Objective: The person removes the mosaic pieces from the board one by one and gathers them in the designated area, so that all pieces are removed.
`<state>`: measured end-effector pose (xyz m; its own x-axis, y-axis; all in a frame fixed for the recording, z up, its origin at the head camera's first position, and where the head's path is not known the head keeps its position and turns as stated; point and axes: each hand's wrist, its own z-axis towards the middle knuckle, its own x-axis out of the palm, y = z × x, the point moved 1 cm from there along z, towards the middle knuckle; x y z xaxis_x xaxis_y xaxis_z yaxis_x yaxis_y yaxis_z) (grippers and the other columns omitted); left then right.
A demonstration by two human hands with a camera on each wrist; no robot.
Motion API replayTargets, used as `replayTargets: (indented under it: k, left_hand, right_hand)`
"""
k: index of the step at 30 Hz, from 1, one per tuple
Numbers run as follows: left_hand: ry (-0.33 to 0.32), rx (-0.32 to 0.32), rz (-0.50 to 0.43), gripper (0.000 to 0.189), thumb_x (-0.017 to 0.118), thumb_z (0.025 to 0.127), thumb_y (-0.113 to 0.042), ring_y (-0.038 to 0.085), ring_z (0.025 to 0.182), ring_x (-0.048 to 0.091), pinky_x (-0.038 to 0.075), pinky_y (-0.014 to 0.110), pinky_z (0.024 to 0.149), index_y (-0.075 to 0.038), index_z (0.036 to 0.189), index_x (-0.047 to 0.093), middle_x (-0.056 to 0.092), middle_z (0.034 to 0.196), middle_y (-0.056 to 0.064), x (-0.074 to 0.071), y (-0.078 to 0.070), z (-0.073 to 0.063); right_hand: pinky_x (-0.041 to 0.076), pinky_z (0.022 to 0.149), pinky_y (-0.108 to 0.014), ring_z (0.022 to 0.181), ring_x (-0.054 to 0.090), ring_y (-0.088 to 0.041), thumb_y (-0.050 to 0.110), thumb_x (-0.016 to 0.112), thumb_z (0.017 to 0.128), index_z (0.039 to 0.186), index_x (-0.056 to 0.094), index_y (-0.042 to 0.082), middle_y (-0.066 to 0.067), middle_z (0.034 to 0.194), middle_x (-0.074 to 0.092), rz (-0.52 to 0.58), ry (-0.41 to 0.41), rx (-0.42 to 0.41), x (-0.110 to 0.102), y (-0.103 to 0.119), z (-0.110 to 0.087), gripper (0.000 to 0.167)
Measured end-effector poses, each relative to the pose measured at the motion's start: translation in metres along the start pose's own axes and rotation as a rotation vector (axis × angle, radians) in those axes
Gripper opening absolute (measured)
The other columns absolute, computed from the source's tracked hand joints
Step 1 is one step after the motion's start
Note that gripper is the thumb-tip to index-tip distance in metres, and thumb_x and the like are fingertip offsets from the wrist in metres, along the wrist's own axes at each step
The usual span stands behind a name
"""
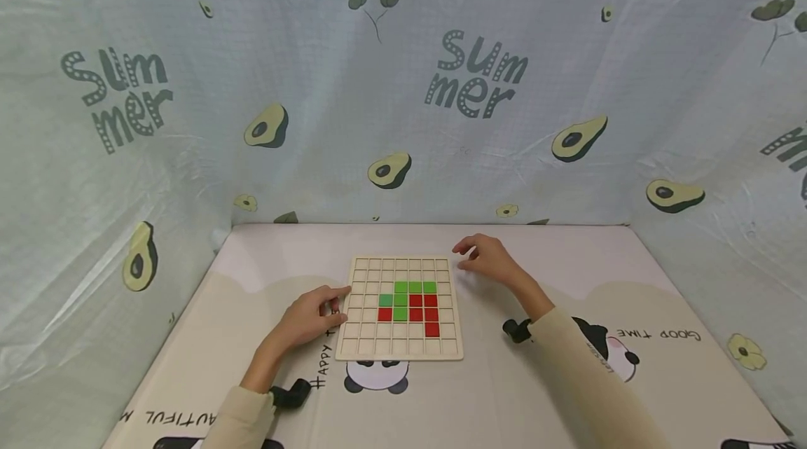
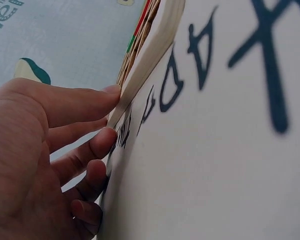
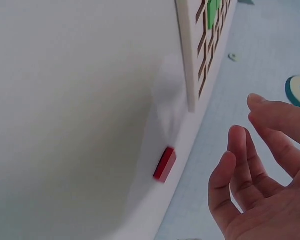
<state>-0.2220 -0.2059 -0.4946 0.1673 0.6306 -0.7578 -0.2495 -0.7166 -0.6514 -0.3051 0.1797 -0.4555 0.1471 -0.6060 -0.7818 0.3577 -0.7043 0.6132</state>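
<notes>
A square wooden grid board (image 1: 405,352) lies flat on the table. In its cells sit several light green tiles (image 1: 400,300), several red tiles (image 1: 431,314) and one teal tile (image 1: 386,300). My left hand (image 1: 307,316) touches the board's left edge with thumb and forefinger; the left wrist view shows these fingertips (image 2: 111,95) against the wooden rim. Off the board's upper right corner, my right hand (image 1: 490,260) hovers with loosely bent fingers and holds nothing. A loose red tile (image 3: 165,164) rests on the table near that hand, seen only in the right wrist view.
The pale table cover (image 1: 504,393) carries printed pandas and lettering. Behind and to both sides hangs a curtain (image 1: 328,85) with avocado prints. A black strap piece (image 1: 518,330) sits at the right wrist, and a similar one (image 1: 292,394) at the left.
</notes>
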Motion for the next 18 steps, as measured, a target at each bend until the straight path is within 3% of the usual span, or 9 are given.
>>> replayTargets:
  k: [9,18]
  left_hand:
    - [-0.003,0.003,-0.006,0.054,0.076,0.091,-0.019,0.011,0.079,0.047,0.036,0.024,0.067,-0.008,0.142,0.064,0.058,0.092,-0.002,0.001,0.002,0.001]
    - [-0.020,0.030,0.060,0.051,0.077,0.090,-0.022,0.009,0.076,0.046,0.035,0.023,0.065,-0.010,0.139,0.066,0.057,0.089,-0.004,0.000,0.003,0.000]
  right_hand:
    - [0.053,0.075,-0.030,0.088,0.066,-0.020,0.010,0.076,0.090,0.116,0.074,0.002,-0.016,0.111,0.071,0.028,0.050,-0.060,0.020,0.029,0.003,0.028]
    - [0.052,0.080,-0.029,0.090,0.064,-0.017,0.011,0.074,0.093,0.120,0.073,0.004,-0.012,0.114,0.071,0.065,0.104,-0.078,0.042,0.053,0.007,0.029]
